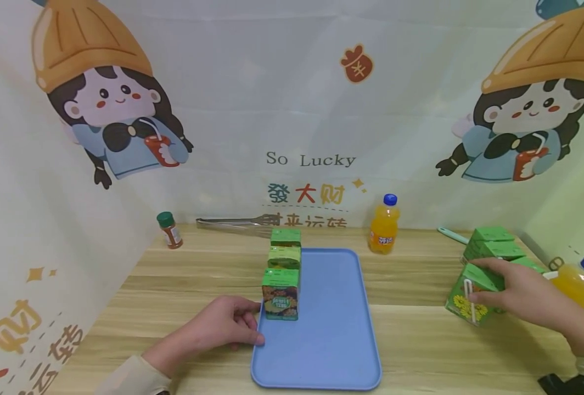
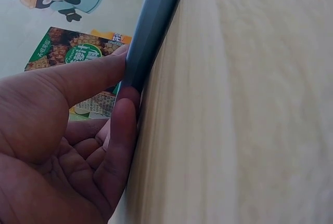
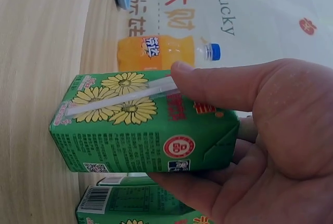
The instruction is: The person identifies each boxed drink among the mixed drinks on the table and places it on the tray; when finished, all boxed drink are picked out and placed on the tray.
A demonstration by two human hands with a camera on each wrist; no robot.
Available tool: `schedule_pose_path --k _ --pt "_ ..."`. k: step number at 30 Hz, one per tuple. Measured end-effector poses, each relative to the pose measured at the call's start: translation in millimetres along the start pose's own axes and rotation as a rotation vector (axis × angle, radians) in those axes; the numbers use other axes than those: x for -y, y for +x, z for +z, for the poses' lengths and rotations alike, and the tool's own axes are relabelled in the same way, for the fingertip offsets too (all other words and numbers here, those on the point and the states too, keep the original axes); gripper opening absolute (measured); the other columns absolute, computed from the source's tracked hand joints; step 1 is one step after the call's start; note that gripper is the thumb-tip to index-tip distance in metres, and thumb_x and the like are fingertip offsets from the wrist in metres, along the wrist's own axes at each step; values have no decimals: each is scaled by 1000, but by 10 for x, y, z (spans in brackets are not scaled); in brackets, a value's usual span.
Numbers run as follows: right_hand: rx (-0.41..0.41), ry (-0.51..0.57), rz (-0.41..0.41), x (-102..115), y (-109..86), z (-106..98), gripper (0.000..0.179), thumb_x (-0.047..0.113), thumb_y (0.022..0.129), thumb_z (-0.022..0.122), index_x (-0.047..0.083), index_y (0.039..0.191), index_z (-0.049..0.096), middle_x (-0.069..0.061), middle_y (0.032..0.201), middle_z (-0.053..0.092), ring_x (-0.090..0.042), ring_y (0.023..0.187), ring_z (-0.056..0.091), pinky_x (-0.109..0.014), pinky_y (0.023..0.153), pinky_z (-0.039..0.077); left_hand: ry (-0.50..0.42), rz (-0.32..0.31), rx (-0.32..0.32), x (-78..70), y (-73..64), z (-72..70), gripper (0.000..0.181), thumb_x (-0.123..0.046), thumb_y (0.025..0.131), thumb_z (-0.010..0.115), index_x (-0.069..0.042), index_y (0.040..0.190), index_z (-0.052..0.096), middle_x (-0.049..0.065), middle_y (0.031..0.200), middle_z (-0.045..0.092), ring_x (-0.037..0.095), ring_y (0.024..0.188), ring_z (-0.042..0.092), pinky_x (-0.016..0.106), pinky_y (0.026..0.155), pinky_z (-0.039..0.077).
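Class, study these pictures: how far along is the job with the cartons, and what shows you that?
Looks done: three green cartons stand in a line along the left side of the blue tray.
In hand: the right hand grips a flower-printed carton, while the left hand holds the tray's left edge.
Probably left: the other cartons at the right of the table, which may go on the tray too.

"Which colours reach you?"
"On the right I see a green cardboard drink box printed with yellow flowers, and a white plastic straw."
"And the middle?"
"I get a plain blue rectangular plastic tray; the near green cardboard carton on its left has brown pineapple pictures."
"Far side?"
"A clear plastic bottle, orange inside, blue-capped, above a streaky tan wooden tabletop."
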State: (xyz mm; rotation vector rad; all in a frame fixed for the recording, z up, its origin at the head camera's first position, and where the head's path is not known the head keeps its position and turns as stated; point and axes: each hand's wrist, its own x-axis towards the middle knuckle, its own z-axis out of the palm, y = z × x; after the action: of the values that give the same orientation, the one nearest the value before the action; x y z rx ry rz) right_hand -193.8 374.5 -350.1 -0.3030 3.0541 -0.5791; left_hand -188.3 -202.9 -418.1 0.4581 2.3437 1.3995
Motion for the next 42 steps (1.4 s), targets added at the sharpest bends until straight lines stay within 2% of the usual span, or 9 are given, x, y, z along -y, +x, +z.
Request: schedule_pose_path --k 4,8,11,16,26,42 --pt "24 41 -2 -32 -5 -5 84 37 95 91 -15 150 55 -37 132 69 -59 118 66 -67 88 61 -1 -1 0 -19 -9 7 78 -12 87 96 21 146 58 6 91 74 16 73 68 30 57 58" --pt "73 109 11 -48 -26 -16 83 35 98 88 -16 152 51 -21 122 75 -34 104 71 -49 82 61 2 -1 0 -20 -4 10 78 -13 88 96 20 146 58 6 91 74 16 72 67 29 56 58" --pt "111 169 22 -53 -35 -20 83 32 101 85 -17 155 46 -12 119 74 -23 99 68 -40 78 58 4 -4 -1 -14 -2 6 78 -14 88 97 20 147 58 6 91 74 16 72 67 28 57 57" --pt "149 270 26 -73 -47 -15 83 24 103 83 -19 159 38 -12 120 73 -23 98 67 -35 76 59 15 3 1 -3 -2 3 77 -14 88 96 20 146 58 5 91 74 16 73 68 29 57 58" --pt "189 403 33 -156 -44 25 88 16 102 82 -18 163 29 -22 131 68 -27 105 66 -34 80 60 20 13 -4 4 8 10 77 -14 87 97 21 145 58 4 90 74 15 70 66 28 56 57" --pt "170 411 5 -103 -49 41 79 16 104 79 -16 161 35 -15 125 71 -26 104 68 -33 80 61 29 10 -11 16 13 16 75 -13 88 96 20 145 60 4 90 73 16 72 67 29 57 58"
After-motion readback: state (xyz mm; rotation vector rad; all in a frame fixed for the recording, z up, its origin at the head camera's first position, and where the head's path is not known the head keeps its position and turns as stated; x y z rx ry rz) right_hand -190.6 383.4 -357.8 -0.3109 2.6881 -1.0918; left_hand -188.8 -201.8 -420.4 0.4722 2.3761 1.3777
